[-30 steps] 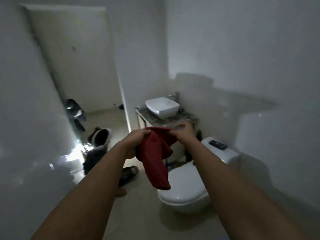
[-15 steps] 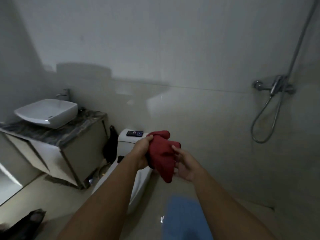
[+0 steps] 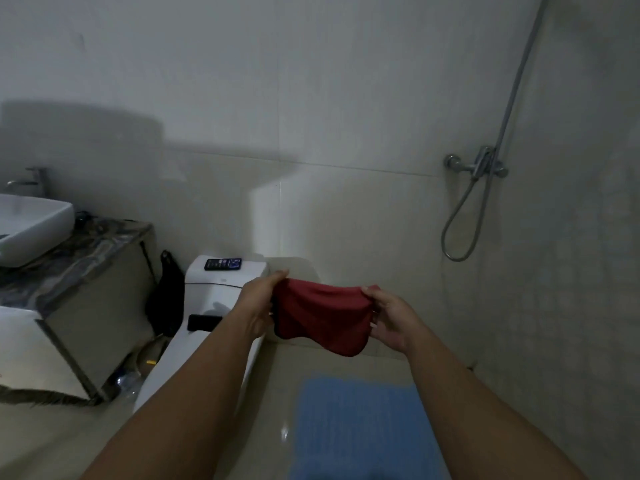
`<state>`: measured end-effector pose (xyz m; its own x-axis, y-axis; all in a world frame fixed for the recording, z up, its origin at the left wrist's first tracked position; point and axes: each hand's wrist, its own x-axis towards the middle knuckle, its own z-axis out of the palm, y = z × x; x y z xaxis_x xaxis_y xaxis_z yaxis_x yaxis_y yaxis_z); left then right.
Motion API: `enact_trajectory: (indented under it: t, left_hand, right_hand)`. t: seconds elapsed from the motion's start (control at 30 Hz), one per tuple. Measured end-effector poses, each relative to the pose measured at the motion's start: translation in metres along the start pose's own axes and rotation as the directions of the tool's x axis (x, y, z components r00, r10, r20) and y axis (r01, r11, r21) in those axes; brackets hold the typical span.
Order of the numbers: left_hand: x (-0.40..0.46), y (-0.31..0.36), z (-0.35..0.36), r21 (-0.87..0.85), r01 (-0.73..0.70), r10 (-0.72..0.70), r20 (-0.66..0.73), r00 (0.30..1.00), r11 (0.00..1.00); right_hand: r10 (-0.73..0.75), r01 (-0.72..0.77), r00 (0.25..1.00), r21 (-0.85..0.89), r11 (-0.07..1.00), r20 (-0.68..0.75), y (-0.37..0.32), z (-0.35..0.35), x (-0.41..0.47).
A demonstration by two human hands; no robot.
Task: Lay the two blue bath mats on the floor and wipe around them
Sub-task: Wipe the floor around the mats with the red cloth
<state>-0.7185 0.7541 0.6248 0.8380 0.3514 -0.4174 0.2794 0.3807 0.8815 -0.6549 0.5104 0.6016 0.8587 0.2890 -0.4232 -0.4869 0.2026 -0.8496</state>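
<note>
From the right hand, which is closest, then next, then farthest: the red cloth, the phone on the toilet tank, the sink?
Measured from the right hand in the head view:
1. Red cloth: held in that hand, stretched across to the left hand.
2. Phone: on the toilet tank, beyond the left hand.
3. Sink: on the counter at the far left.

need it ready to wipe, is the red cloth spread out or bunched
Partly spread: the red cloth is stretched between left hand and right hand, sagging, still creased.
</note>
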Motion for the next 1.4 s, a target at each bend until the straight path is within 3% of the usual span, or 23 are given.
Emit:
enact_trajectory:
  t: [0.07, 0.2, 0.5, 0.57, 0.67, 0.77, 0.9, 1.07, 1.13, 1.2, 1.3, 1.4]
  left_hand:
    - [-0.002, 0.007, -0.006, -0.036, -0.054, 0.052, -0.053, 0.997, 0.998]
    - [0.001, 0.019, -0.021, 0.052, -0.157, 0.163, -0.141, 0.976, 0.986]
    - [0.009, 0.040, -0.046, 0.237, -0.305, 0.346, -0.153, 0.926, 0.922]
    - [0.007, 0.044, -0.052, 0.308, -0.334, 0.381, -0.104, 0.919, 0.891]
    - [0.007, 0.048, -0.060, 0.452, -0.366, 0.394, 0.036, 0.919, 0.813]
    - [0.004, 0.053, -0.066, 0.694, -0.382, 0.451, 0.092, 0.888, 0.610]
    - [0.008, 0.057, -0.084, 0.840, -0.322, 0.493, 0.075, 0.867, 0.438]
    - [0.005, 0.057, -0.101, 0.906, -0.217, 0.591, -0.044, 0.805, 0.363]
    - [0.006, 0.055, -0.103, 0.902, -0.189, 0.594, -0.088, 0.800, 0.388]
    - [0.010, 0.054, -0.105, 0.845, -0.180, 0.550, -0.153, 0.821, 0.504]
    - [0.008, 0.061, -0.099, 0.544, -0.245, 0.405, -0.196, 0.893, 0.803]
    - [-0.001, 0.070, -0.091, 0.277, -0.307, 0.358, -0.158, 0.920, 0.911]
  right_hand:
    - [-0.020, 0.020, 1.000, 0.012, 1.000, -0.023, -0.007, 0.003, -0.007]
    - [-0.061, 0.060, 0.997, -0.011, 0.998, -0.052, -0.021, 0.006, -0.015]
    - [-0.178, 0.167, 0.980, -0.125, 0.978, -0.084, -0.028, 0.010, -0.015]
    - [-0.169, 0.157, 0.983, -0.160, 0.974, -0.064, -0.028, 0.012, -0.018]
    - [-0.174, 0.157, 0.984, -0.253, 0.955, -0.044, -0.028, 0.015, -0.021]
    - [-0.196, 0.166, 0.980, -0.363, 0.917, -0.047, -0.027, 0.017, -0.023]
    - [-0.271, 0.206, 0.961, -0.534, 0.820, -0.046, -0.027, 0.021, -0.026]
    - [-0.315, 0.263, 0.949, -0.617, 0.741, 0.026, -0.025, 0.036, -0.031]
    - [-0.311, 0.289, 0.948, -0.605, 0.742, 0.071, -0.026, 0.047, -0.034]
    - [-0.297, 0.318, 0.946, -0.559, 0.765, 0.131, -0.028, 0.063, -0.039]
    - [-0.252, 0.329, 0.939, -0.405, 0.853, 0.232, -0.032, 0.092, -0.050]
    - [-0.175, 0.292, 0.916, -0.303, 0.907, 0.360, -0.035, 0.115, -0.061]
